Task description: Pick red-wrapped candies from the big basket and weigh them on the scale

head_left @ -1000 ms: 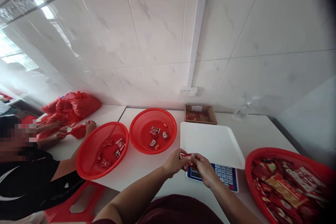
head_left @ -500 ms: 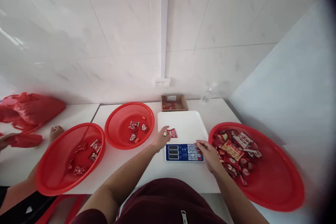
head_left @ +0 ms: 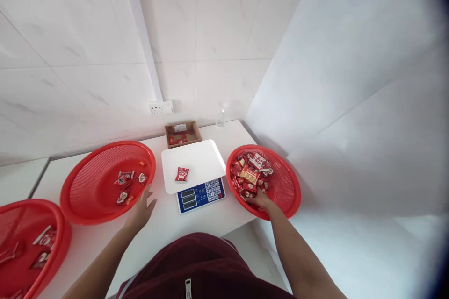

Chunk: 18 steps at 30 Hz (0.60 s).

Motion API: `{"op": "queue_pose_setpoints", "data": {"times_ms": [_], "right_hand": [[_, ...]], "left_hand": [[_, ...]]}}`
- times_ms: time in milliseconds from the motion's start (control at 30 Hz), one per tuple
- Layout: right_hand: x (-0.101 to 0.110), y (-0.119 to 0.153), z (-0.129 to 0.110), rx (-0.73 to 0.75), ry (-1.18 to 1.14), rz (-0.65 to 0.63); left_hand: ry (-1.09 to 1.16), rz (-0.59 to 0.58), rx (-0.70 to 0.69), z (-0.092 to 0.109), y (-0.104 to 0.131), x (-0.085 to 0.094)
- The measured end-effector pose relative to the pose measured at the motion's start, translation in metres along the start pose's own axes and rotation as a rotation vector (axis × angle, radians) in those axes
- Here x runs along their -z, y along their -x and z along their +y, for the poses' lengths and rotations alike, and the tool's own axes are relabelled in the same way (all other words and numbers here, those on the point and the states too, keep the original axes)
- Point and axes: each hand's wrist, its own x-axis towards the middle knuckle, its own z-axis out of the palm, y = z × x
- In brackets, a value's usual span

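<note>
On the white pan of a scale point(head_left: 196, 161) lies one red wrapped packet point(head_left: 182, 174). The scale's blue keypad panel point(head_left: 200, 195) faces me. My left hand point(head_left: 140, 210) is open, fingers apart, at the right rim of a red basket point(head_left: 80, 212) that holds several small packets. My right hand point(head_left: 260, 199) reaches into the right red basket point(head_left: 289, 191), among a pile of red packets point(head_left: 249, 175). Its fingertips are partly hidden among the packets, so its grip cannot be made out.
A cardboard box point(head_left: 183, 134) with red packets stands behind the scale. A clear plastic object point(head_left: 220, 118) is near the wall. Another red basket point(head_left: 63, 243) with packets sits at the far left. A wall point(head_left: 336, 149) rises on the right.
The view has turned right. My left hand has left the packet on the pan and moved left to the basket. My right hand has gone from the keypad into the right basket.
</note>
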Motion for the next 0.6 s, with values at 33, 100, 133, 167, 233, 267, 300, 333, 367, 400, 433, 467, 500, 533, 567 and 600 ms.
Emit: {"op": "queue_pose_setpoints", "data": {"times_ms": [33,100,133,167,233,267,300,333,367,400,433,467,500,533,567,600], "right_hand": [[-0.001,-0.001,-0.001,-0.011,0.01,0.009],[0.002,-0.002,-0.002,-0.026,0.017,0.045],[0.006,-0.002,-0.001,-0.029,0.018,0.064],[0.01,-0.001,0.0,-0.028,0.018,0.079],[0.021,0.002,0.003,-0.022,-0.047,0.086],[0.027,0.005,0.005,-0.017,-0.097,0.081],[0.032,0.007,0.005,-0.015,-0.156,0.074],[0.036,0.01,0.004,-0.021,-0.223,0.066],[0.04,0.012,0.003,-0.034,-0.292,0.061],[0.043,0.014,0.0,-0.057,-0.357,0.058],[0.046,0.016,-0.004,-0.082,-0.409,0.061],[0.048,0.017,-0.009,-0.103,-0.462,0.062],[0.048,0.018,-0.015,-0.113,-0.503,0.063],[0.048,0.019,-0.022,-0.106,-0.525,0.062],[0.046,0.02,-0.029,-0.084,-0.534,0.056],[0.042,0.02,-0.038,-0.054,-0.539,0.042]], "left_hand": [[-0.013,0.011,0.012,0.0,-0.001,0.004],[-0.012,0.032,0.065,0.004,-0.005,0.011],[-0.004,0.037,0.093,0.006,-0.007,0.013],[0.004,0.037,0.114,0.009,-0.009,0.015],[0.025,0.021,0.131,0.014,-0.009,0.017],[0.038,0.009,0.127,0.017,-0.008,0.018],[0.051,-0.007,0.121,0.019,-0.005,0.018],[0.062,-0.027,0.117,0.021,-0.002,0.018],[0.071,-0.048,0.115,0.024,0.002,0.018],[0.075,-0.069,0.115,0.027,0.006,0.018],[0.074,-0.086,0.117,0.03,0.01,0.018],[0.071,-0.1,0.121,0.034,0.014,0.017],[0.067,-0.111,0.124,0.038,0.017,0.017],[0.063,-0.118,0.125,0.042,0.021,0.016],[0.062,-0.124,0.125,0.046,0.024,0.015],[0.063,-0.131,0.124,0.051,0.027,0.014]]}}
